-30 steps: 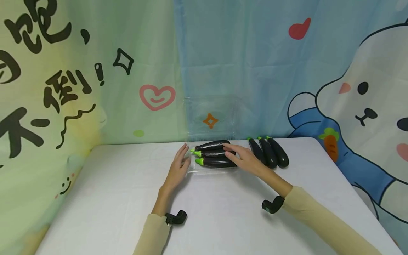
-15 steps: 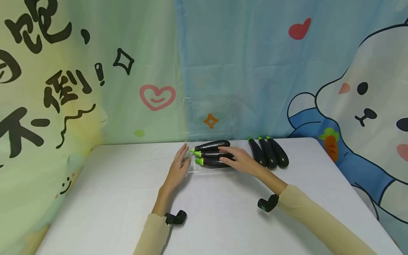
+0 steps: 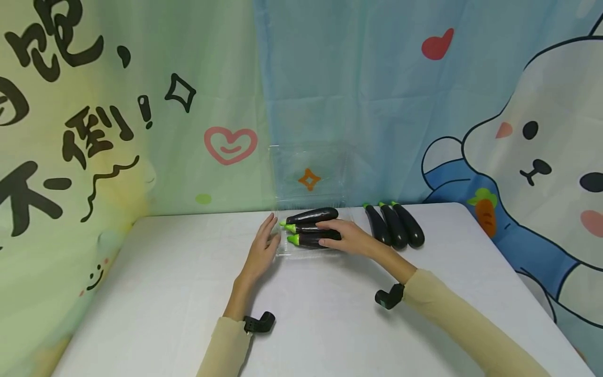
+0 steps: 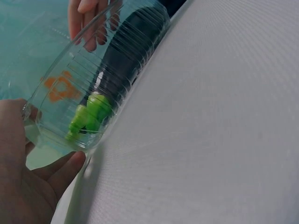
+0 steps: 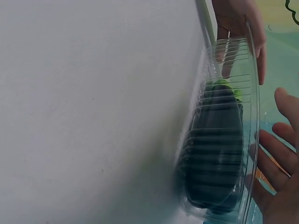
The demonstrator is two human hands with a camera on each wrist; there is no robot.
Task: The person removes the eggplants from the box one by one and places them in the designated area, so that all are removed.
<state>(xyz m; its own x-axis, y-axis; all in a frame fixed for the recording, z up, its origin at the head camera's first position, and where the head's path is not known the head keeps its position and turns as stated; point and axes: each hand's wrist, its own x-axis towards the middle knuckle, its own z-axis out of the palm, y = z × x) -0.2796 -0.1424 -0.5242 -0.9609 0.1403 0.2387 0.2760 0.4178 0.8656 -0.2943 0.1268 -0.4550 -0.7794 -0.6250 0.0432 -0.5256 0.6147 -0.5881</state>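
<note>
Three dark eggplants (image 3: 308, 215) with green stems lie side by side in a clear plastic clamshell box (image 4: 70, 140), stems pointing left. The box's clear lid (image 3: 308, 157) stands raised at the back. At the box's left end is my left hand (image 3: 261, 250), fingers nearly straight along that end; in the left wrist view its thumb is by the bottom corner. My right hand (image 3: 347, 238) reaches over the right ends of the eggplants, covering part of them. In the right wrist view its fingers (image 5: 273, 154) are spread at the rim, loosely bent, gripping nothing.
Three more eggplants (image 3: 393, 226) lie close together on the white table (image 3: 188, 293), to the right of the box. A printed curtain (image 3: 311, 78) hangs right behind the table's back edge.
My right hand has moved left and slightly forward over the eggplants in the box. The left hand has stayed at the box's left end. The view has shifted slightly.
</note>
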